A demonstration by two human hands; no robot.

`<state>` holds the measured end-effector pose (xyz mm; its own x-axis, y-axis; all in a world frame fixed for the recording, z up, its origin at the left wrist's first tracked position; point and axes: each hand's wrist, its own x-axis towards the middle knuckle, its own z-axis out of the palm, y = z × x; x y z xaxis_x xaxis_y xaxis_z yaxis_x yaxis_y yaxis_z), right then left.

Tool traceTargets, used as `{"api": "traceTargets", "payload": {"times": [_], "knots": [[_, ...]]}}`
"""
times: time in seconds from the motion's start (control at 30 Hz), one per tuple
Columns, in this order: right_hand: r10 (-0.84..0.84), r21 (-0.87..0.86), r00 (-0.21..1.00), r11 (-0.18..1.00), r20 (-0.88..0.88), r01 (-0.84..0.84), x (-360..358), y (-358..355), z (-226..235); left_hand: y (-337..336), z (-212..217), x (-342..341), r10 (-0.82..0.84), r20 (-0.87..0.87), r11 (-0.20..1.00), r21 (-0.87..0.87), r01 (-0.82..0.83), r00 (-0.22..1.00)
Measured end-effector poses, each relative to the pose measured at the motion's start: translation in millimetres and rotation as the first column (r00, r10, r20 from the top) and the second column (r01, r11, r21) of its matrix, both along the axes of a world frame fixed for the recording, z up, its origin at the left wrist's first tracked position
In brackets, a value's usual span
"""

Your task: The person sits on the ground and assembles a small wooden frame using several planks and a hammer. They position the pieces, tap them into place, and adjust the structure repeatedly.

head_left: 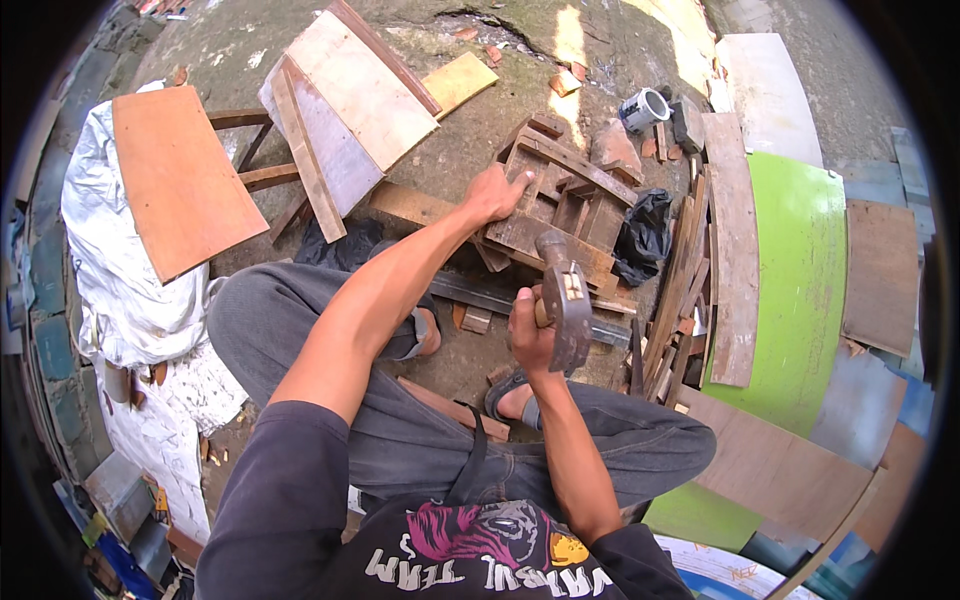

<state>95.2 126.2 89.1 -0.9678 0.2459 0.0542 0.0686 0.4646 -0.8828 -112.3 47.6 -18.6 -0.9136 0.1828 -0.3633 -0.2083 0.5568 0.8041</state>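
Wooden frame beneath the left hand

Widest way in: from the far side, over concrete ground strewn with a few brick shards, toward the wooden frame. Left of frame: left hand holding its edge, forearm behind; a plank lies low there. Right: black plastic bag crowding the frame, stacked wood strips beyond. Far right corner: reddish chunk, then white can. Near: claw hammer in right hand, grey bar crosswise. Narrow gap between left hand and hammer.
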Motion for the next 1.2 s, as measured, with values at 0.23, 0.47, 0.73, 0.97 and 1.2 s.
{"api": "traceTargets", "payload": {"times": [0.23,0.47,0.73,0.97,1.2], "knots": [[-0.054,-0.096,0.993,0.993,0.102,0.064,-18.3,1.5,-4.5,-0.4,9.0,0.0,-0.005,0.015,1.0,0.03,0.004,1.0],[-0.005,0.201,0.996,0.979,0.094,-0.014,-26.2,-10.3,-5.7,0.9,4.6,0.8,-0.037,0.0,0.999,0.026,0.037,0.999],[-0.004,0.023,0.999,1.0,-0.044,0.005,-5.6,-4.9,2.2,-3.0,10.1,1.1,-0.012,0.006,1.0,-0.017,0.012,1.0],[-0.037,0.021,0.994,0.999,0.105,0.036,-22.5,2.8,-20.5,1.9,14.0,-1.8,-0.026,0.029,1.0,0.004,0.026,0.999],[-0.033,0.142,0.998,0.989,-0.047,0.04,-13.1,-15.7,-28.1,0.9,1.8,-1.0,-0.023,0.008,0.999,0.043,0.023,1.0]]}}
